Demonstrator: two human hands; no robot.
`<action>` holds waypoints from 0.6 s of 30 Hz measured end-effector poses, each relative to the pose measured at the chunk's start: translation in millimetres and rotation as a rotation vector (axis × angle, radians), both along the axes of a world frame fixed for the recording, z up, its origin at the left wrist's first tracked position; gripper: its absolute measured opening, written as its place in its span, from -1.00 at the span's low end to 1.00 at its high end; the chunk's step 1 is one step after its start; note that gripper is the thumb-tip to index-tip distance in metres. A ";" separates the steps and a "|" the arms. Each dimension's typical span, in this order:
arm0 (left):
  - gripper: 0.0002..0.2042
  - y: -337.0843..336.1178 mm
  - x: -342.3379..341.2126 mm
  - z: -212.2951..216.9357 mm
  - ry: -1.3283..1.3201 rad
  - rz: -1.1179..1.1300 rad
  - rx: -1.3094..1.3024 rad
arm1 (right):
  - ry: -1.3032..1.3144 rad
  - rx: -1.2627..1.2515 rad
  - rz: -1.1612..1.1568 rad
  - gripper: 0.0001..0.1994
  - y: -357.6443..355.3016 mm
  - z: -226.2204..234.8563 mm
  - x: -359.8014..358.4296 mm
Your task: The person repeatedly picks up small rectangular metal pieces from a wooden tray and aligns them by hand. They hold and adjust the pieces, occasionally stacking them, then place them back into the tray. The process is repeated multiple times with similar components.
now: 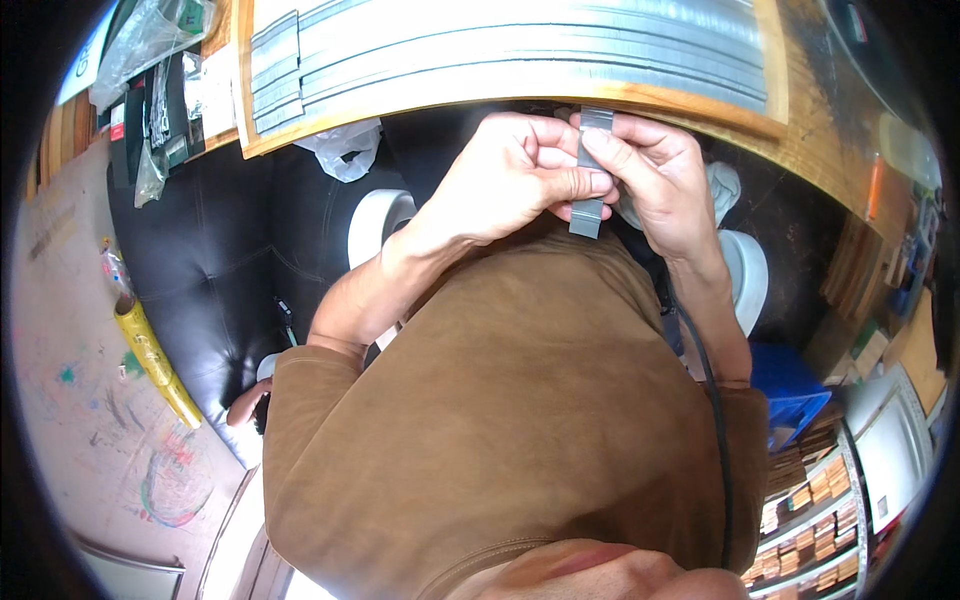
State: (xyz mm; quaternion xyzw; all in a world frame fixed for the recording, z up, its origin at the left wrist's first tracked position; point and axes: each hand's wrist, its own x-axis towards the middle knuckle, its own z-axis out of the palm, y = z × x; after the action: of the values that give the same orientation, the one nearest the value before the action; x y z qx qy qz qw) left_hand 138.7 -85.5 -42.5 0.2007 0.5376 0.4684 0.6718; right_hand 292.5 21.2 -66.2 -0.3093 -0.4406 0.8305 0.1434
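Both hands meet over my lap, just below the table's front edge, around a short grey flat strip (585, 222) that looks like a stack of thin metal pieces. My left hand (525, 175) pinches it from the left, thumb across its lower half. My right hand (655, 175) grips its upper half from the right, thumb on top. The strip stands lengthwise, pointing toward the table. Right above lies a wooden-framed tray (775, 125) holding rows of long silver-grey strips (520, 50), with a column of shorter pieces (276, 75) at its left end.
A black tufted sofa (220, 230) is at the left, with a yellow roll (155, 360) by the marked wall. A plastic bag (345, 150) hangs under the table. White chair arms (378, 215) flank me. At right are a blue bin (785, 390), an orange marker (875, 187) and shelves of wooden blocks (815, 520).
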 end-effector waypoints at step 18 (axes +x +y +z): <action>-0.86 -3.1 -5.4 -1.3 0.085 -0.063 0.043 | 0.056 0.018 0.050 -0.81 -0.4 -1.7 1.8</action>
State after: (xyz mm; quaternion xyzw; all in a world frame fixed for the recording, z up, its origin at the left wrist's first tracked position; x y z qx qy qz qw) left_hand 133.3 -88.6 -43.8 0.2518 0.5486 0.4495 0.6584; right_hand 294.3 20.9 -67.9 -0.2733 -0.4512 0.8383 0.1376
